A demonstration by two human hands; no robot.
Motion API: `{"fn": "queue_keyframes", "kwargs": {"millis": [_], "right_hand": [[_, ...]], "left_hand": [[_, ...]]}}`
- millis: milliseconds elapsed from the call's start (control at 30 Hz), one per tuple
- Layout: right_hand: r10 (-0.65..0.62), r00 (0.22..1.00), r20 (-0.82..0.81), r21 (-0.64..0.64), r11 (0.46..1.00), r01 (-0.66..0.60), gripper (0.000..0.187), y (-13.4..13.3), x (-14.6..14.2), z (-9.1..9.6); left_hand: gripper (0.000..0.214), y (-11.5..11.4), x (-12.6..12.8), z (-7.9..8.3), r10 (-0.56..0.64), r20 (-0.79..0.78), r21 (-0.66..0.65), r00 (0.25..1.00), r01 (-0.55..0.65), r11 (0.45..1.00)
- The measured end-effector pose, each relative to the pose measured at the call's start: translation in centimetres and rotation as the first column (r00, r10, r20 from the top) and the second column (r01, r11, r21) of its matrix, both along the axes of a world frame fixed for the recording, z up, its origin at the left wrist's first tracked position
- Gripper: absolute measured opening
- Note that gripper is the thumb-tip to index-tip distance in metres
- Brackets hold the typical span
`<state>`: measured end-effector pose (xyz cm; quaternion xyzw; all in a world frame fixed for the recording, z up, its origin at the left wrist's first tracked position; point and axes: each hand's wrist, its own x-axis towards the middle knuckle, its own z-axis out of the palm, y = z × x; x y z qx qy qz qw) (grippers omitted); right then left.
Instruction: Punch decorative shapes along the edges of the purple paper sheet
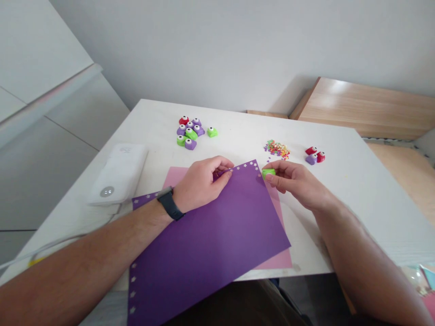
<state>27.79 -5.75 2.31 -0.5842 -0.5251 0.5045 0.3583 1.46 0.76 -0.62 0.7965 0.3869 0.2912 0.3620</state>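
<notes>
A purple paper sheet with star-shaped holes along its edges lies on the white table, over a pink sheet. My left hand, with a dark watch on the wrist, pinches the purple sheet's far edge with curled fingers. My right hand is closed on a small green paper punch at the sheet's far right corner.
A cluster of small red, purple and green punches sits at the back of the table. A pile of coloured paper bits and three more punches lie back right. A white device with a cable lies at left.
</notes>
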Motion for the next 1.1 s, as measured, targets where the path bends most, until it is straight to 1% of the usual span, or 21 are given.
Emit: {"fn": "queue_keyframes", "kwargs": {"millis": [300,567,767,933,1100], "right_hand": [[0.02,1.0,0.014,-0.012,1.0,-0.02,0.037,-0.02,-0.02,-0.06],[0.024,0.999,0.039,0.016,1.0,-0.024,0.037,0.09,0.32,-0.26],[0.047,0.998,0.046,0.002,0.999,-0.048,0.037,-0.01,0.15,-0.1],[0.07,0.998,0.004,-0.047,0.996,-0.07,0.037,-0.05,-0.16,0.04],[0.077,0.994,-0.078,-0.1,0.991,-0.084,0.033,-0.05,-0.2,-0.38]], "left_hand": [[0.022,0.11,-0.01,-0.01,0.002,-0.002,0.015,1.0,-0.002,1.0],[0.022,0.17,-0.02,-0.01,-0.001,-0.006,0.012,1.0,0.001,1.0],[0.022,0.13,-0.01,0.0,-0.001,-0.012,0.017,1.0,0.002,1.0],[0.022,0.13,-0.01,-0.03,0.004,-0.002,0.025,1.0,-0.004,1.0],[0.021,0.08,-0.01,-0.02,0.005,0.012,0.006,1.0,-0.005,1.0]]}}
